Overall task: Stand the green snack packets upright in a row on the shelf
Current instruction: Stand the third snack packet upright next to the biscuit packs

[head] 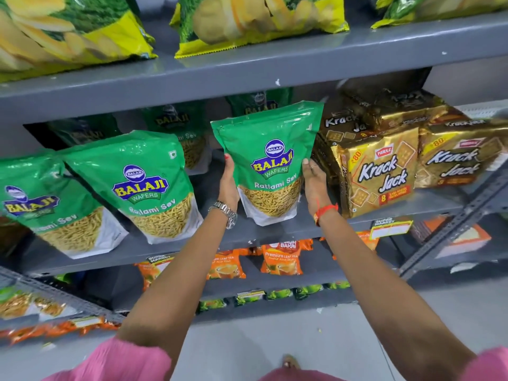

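Note:
A green Balaji Ratlami Sev packet [270, 160] stands upright at the front of the grey middle shelf [275, 229]. My left hand [228, 182] presses its left edge and my right hand [314, 185] presses its right edge, so both hold it. Left of it stand two more green packets, one [137, 185] leaning slightly and another [41, 204] at the far left. Behind them, in shadow, further green packets [176, 125] stand in a back row.
Gold Krack Jack biscuit packs [382, 171] sit stacked right beside the held packet. Yellow-green chip bags [258, 20] fill the shelf above. Orange tea packets [280, 257] and small green sachets lie on the lower shelves. Grey floor is below.

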The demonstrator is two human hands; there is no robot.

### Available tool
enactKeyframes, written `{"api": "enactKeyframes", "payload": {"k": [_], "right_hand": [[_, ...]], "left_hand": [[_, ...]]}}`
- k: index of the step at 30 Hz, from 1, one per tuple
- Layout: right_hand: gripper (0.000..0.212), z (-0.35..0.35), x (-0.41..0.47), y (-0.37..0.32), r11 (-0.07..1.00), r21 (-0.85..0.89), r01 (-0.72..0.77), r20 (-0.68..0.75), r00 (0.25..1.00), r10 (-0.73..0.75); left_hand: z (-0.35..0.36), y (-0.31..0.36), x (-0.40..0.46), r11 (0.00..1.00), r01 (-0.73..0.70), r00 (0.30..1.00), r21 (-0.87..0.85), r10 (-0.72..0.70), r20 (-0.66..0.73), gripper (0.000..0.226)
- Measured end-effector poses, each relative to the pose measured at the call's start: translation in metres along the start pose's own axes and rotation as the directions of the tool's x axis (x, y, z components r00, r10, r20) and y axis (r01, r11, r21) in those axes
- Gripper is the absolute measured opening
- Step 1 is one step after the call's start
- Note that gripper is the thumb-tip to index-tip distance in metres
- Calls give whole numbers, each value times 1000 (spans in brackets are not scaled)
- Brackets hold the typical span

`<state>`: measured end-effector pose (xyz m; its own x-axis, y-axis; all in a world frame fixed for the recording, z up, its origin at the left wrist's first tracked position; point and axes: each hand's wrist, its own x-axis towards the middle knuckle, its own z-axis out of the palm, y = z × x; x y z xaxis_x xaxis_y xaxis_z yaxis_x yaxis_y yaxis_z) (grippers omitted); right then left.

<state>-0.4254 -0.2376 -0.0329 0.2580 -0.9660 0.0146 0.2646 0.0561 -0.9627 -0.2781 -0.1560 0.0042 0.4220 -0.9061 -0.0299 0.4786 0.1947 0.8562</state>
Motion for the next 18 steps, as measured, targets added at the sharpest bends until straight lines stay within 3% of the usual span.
{"api": "enactKeyframes", "payload": {"k": [3, 6, 8, 11, 13, 14, 16, 18], "right_hand": [[32, 1, -12, -6, 1000, -25, 6, -41, 999, -7], [32, 7, -24, -7, 991, -121, 54, -161, 984, -73], [30, 16, -42, -3, 973, -156, 168, -284, 936, -207], [21, 36, -84, 18, 843, -441, 308, -338, 813, -473], [21, 56, -106, 32, 759, -546, 355, -260, 789, -556], [22, 68, -113, 36, 757, -535, 376, -189, 819, -541], [28, 91, -122, 42, 774, -477, 415, 33, 889, -457], [39, 117, -123, 45, 799, -449, 401, 256, 914, -315]], "left_hand": [[4, 4, -6, 998, 27, 1000, 50, -27, 8, 53], [4, 6, -21, 975, -8, 989, 221, 41, -143, 49], [-6, 6, -42, 937, -64, 944, 342, 168, -284, 44], [-35, 8, -81, 905, -238, 811, 352, 384, -440, 22], [-57, 13, -101, 911, -261, 703, 318, 405, -584, 16], [-69, 17, -109, 898, -270, 639, 347, 437, -633, 15], [-91, 26, -117, 832, -285, 508, 475, 552, -662, 18], [-119, 39, -113, 842, -224, 471, 491, 535, -702, 38]]}}
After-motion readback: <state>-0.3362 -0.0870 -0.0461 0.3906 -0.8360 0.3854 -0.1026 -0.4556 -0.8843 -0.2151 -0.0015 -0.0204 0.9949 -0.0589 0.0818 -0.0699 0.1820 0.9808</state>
